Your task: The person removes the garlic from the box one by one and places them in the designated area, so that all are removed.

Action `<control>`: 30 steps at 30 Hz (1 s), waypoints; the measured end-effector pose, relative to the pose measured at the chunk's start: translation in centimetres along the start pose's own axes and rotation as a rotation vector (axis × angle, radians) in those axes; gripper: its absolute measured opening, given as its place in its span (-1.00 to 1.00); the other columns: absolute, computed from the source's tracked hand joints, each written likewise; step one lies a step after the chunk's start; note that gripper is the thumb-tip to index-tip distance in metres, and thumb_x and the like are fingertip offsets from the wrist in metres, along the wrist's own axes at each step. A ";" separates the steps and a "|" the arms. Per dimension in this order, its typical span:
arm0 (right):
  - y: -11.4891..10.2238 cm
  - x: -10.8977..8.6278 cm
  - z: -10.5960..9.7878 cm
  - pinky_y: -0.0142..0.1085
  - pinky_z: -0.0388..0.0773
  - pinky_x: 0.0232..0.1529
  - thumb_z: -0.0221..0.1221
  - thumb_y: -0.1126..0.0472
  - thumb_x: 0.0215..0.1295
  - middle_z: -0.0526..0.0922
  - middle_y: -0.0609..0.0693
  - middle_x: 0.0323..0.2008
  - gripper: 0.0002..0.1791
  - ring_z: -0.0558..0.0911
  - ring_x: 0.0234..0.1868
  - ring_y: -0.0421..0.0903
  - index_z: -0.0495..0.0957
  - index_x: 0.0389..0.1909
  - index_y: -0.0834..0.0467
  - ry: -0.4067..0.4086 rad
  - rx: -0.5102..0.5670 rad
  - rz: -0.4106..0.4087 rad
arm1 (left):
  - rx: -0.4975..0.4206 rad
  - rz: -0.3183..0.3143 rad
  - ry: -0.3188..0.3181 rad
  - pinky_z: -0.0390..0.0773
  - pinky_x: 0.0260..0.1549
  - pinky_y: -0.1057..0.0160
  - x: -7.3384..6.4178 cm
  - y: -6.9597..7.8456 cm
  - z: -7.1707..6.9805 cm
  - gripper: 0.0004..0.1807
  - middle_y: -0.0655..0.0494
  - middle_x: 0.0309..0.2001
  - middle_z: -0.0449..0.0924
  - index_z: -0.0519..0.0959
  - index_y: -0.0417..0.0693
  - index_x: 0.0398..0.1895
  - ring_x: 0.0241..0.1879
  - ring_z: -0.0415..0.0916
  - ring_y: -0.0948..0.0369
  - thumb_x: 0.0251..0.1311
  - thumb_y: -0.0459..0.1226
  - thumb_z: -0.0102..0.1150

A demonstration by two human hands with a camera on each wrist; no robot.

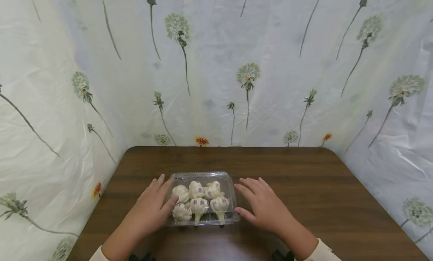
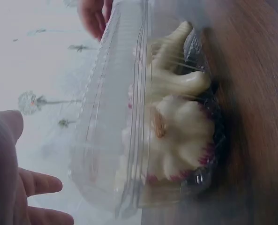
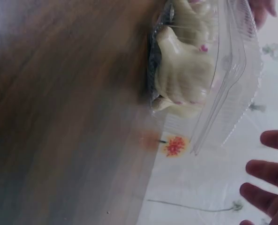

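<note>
A clear plastic clamshell box (image 1: 203,175) sits on the table with its lid closed. Inside lie several pale garlic bulbs (image 1: 199,204) with purple marks, in two rows. My left hand (image 1: 150,206) is at the box's left side, fingers spread and relaxed, its thumb over the lid's left edge in the head view. Across from it, my right hand (image 1: 265,206) is spread beside the right edge, its thumb tip near the front right corner. In the left wrist view, the box wall (image 2: 106,154) stands in front of the fingers; the right wrist view shows fingers (image 3: 265,171) apart from the box.
The brown wooden table (image 1: 297,170) has rounded far corners and extends on both sides of the box. A pale curtain (image 1: 216,65) printed with dandelions hangs behind the table and along its left and right sides.
</note>
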State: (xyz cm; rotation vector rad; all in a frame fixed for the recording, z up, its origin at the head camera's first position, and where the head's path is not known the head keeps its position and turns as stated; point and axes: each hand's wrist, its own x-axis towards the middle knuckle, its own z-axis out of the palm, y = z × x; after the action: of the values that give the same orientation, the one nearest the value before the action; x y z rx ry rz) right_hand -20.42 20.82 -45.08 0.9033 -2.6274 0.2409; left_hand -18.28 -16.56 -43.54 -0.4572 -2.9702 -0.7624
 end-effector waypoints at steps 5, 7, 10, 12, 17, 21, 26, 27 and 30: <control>-0.3 -0.6 0.3 0.24 0.34 0.45 0.27 -0.31 0.36 0.58 0.05 0.30 -0.31 0.52 0.35 0.07 0.55 0.33 0.05 0.040 0.037 -0.008 | -0.163 -0.067 -0.001 0.22 0.41 -0.45 -0.3 -1.3 -0.1 -0.12 -0.24 0.60 0.12 0.21 -0.09 0.62 0.57 0.07 -0.30 0.54 0.34 -0.30; -0.4 -0.9 0.3 0.18 0.43 0.39 0.32 -0.28 0.33 0.58 0.02 0.26 -0.33 0.52 0.31 0.05 0.57 0.28 0.05 0.048 0.057 0.002 | -0.214 -0.096 0.011 0.27 0.40 -0.42 -0.4 -1.8 0.1 -0.15 -0.26 0.56 0.18 0.23 -0.14 0.60 0.53 0.17 -0.29 0.56 0.30 -0.28; -0.6 -1.2 0.4 0.07 0.53 0.30 0.38 -0.24 0.28 0.55 -0.03 0.21 -0.36 0.50 0.28 0.01 0.58 0.23 0.06 0.051 0.092 0.014 | -0.274 -0.140 0.045 0.35 0.36 -0.38 -0.6 -2.6 0.3 -0.23 -0.28 0.48 0.30 0.30 -0.19 0.55 0.46 0.29 -0.26 0.62 0.21 -0.27; -0.7 -1.4 0.5 0.01 0.58 0.23 0.39 -0.25 0.28 0.54 -0.06 0.19 -0.38 0.51 0.26 -0.03 0.58 0.20 0.06 0.044 0.106 0.016 | -0.309 -0.171 0.069 0.42 0.32 -0.33 -0.8 -3.2 0.6 -0.31 -0.27 0.41 0.40 0.37 -0.23 0.48 0.40 0.38 -0.23 0.65 0.13 -0.24; -1.0 -1.6 0.4 -0.10 0.64 0.09 0.37 -0.23 0.32 0.54 -0.15 0.10 -0.48 0.54 0.13 -0.15 0.60 0.08 0.05 0.031 0.146 -0.009 | -0.479 -0.320 0.029 0.67 0.05 -0.07 -1.4 -4.6 1.4 -0.42 -0.15 0.18 0.61 0.52 -0.24 0.28 0.12 0.61 -0.05 0.65 0.07 -0.15; -0.8 -1.8 0.4 -0.18 0.63 0.03 0.40 -0.17 0.32 0.52 -0.25 -0.01 -0.60 0.52 0.03 -0.25 0.59 -0.02 -0.01 0.035 0.181 -0.053 | -0.769 -0.421 -0.060 0.76 -0.13 0.06 -1.8 -5.2 2.3 -0.54 -0.14 0.05 0.64 0.53 -0.30 0.14 -0.10 0.66 0.07 0.65 -0.06 -0.14; -0.6 -2.0 0.4 -0.21 0.61 0.02 0.42 -0.11 0.31 0.48 -0.35 -0.07 -0.69 0.48 -0.01 -0.30 0.55 -0.09 -0.11 0.010 0.271 -0.056 | -1.129 -0.361 -0.293 0.75 -0.07 0.07 -2.4 -6.7 2.7 -0.64 -0.06 -0.06 0.57 0.48 -0.26 0.10 -0.12 0.64 0.10 0.63 -0.13 -0.13; -0.7 -2.1 0.4 -0.21 0.60 0.02 0.43 -0.10 0.31 0.47 -0.37 -0.08 -0.70 0.48 0.00 -0.30 0.55 -0.11 -0.12 -0.003 0.292 -0.052 | -1.181 -0.345 -0.340 0.74 -0.04 0.08 -2.5 -7.1 2.8 -0.66 -0.04 -0.06 0.55 0.48 -0.23 0.10 -0.10 0.64 0.11 0.63 -0.13 -0.12; -0.8 -2.3 0.3 -0.20 0.61 0.02 0.44 -0.05 0.29 0.49 -0.39 -0.09 -0.72 0.49 0.01 -0.29 0.56 -0.12 -0.14 -0.035 0.333 -0.054 | -1.274 -0.324 -0.433 0.73 0.01 0.08 -2.8 -7.7 3.0 -0.71 -0.01 -0.04 0.53 0.46 -0.17 0.13 -0.06 0.65 0.11 0.62 -0.16 -0.11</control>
State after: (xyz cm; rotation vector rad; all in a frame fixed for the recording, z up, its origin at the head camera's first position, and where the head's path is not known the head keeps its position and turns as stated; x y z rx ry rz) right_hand -18.28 21.40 -46.22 1.0887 -2.6348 0.6698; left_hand -17.73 -22.37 -50.08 -0.1251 -2.4320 -2.8496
